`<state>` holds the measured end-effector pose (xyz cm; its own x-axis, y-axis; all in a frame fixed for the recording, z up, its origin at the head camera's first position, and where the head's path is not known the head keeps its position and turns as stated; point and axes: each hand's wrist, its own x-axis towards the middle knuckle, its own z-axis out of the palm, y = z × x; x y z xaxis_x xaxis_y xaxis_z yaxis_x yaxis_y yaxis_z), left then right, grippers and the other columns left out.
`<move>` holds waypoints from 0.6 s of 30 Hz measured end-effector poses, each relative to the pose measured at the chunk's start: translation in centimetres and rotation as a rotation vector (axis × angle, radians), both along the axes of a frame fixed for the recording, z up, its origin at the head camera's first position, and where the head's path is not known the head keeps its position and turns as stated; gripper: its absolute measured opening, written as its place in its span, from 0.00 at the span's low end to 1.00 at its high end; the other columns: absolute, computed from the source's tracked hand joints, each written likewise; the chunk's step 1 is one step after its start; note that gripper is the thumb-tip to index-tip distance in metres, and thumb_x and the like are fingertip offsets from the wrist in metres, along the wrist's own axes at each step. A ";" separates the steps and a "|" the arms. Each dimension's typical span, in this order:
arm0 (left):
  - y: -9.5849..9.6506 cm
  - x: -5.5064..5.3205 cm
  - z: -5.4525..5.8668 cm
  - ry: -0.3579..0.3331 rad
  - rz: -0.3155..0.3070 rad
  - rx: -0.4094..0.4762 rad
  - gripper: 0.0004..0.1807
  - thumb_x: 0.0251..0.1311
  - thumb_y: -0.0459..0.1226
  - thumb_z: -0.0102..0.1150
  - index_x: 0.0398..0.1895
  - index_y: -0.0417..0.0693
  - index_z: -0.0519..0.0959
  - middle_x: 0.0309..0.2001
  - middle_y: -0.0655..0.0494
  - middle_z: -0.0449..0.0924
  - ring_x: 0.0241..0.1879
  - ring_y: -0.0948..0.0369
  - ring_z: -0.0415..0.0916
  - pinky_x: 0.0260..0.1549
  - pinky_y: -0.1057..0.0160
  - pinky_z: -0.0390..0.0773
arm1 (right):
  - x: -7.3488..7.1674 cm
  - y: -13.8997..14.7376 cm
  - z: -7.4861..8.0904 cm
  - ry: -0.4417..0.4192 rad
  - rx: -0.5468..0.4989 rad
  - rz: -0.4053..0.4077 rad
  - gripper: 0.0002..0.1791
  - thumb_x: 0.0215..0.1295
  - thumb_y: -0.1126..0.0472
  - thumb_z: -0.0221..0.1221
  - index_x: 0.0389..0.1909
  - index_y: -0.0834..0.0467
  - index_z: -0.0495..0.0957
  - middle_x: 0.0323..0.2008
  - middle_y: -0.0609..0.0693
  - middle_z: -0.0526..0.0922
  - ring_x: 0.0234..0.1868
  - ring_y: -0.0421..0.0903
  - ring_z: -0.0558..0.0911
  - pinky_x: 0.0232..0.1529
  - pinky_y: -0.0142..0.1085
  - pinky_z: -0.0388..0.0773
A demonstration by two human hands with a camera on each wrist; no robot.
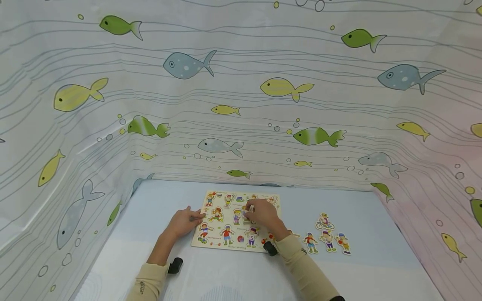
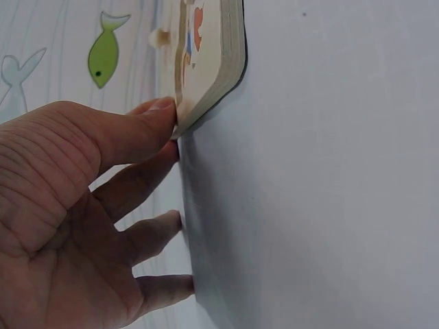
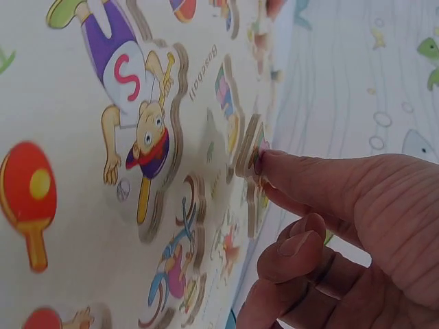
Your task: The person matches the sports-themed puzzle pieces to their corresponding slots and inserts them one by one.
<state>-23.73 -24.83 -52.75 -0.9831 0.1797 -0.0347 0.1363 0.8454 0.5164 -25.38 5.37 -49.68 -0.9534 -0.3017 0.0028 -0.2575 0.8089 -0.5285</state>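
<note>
A wooden peg-style puzzle board (image 1: 222,227) with printed sports figures lies on the table. My left hand (image 1: 184,221) is at its left edge; in the left wrist view the thumb (image 2: 154,123) touches the board's side near a rounded corner, while the other fingers are spread with their tips at the tabletop. Over the board's right half, my right hand (image 1: 263,215) pinches a small wooden puzzle piece (image 3: 250,147) between thumb and index finger. The piece stands tilted on edge close over the board, its picture mostly hidden. The remaining right fingers are curled in below.
To the right of the board lie several loose puzzle pieces, among them a cyclist (image 1: 324,222) and a figure in blue and yellow (image 1: 343,243). A fish-patterned sheet (image 1: 263,159) surrounds the pale blue table (image 1: 369,217) at the back and sides.
</note>
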 end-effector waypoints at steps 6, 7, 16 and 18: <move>0.0 0.0 0.0 -0.005 0.004 -0.003 0.14 0.63 0.40 0.65 0.51 0.50 0.85 0.60 0.48 0.77 0.69 0.36 0.56 0.66 0.35 0.55 | -0.1 -1.0 -0.3 -0.001 -0.006 0.005 0.06 0.62 0.55 0.68 0.35 0.51 0.82 0.15 0.42 0.74 0.14 0.39 0.66 0.13 0.31 0.57; 0.0 -0.1 0.0 -0.002 0.001 -0.005 0.14 0.63 0.40 0.65 0.51 0.50 0.85 0.60 0.47 0.77 0.69 0.35 0.57 0.66 0.35 0.55 | -0.2 -1.2 -0.4 0.001 -0.004 0.006 0.06 0.62 0.55 0.68 0.34 0.51 0.82 0.15 0.41 0.74 0.14 0.39 0.66 0.13 0.31 0.57; 0.0 0.1 0.3 -0.017 0.004 0.002 0.14 0.63 0.40 0.64 0.51 0.49 0.85 0.60 0.47 0.77 0.69 0.36 0.56 0.66 0.34 0.54 | -0.4 -2.3 -0.7 0.013 0.021 0.007 0.06 0.61 0.54 0.68 0.32 0.50 0.81 0.19 0.41 0.74 0.17 0.40 0.69 0.15 0.32 0.62; 0.0 0.1 0.3 -0.022 0.007 0.004 0.15 0.63 0.40 0.64 0.52 0.49 0.85 0.60 0.48 0.76 0.70 0.36 0.55 0.66 0.34 0.54 | -0.5 -2.5 -0.8 0.010 0.026 0.003 0.06 0.61 0.54 0.68 0.32 0.49 0.81 0.20 0.41 0.74 0.18 0.40 0.70 0.15 0.32 0.63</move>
<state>-23.64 -24.88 -52.45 -0.9833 0.1731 -0.0559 0.1189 0.8443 0.5224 -25.87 2.83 -50.50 -0.9525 -0.3044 0.0043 -0.2649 0.8217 -0.5046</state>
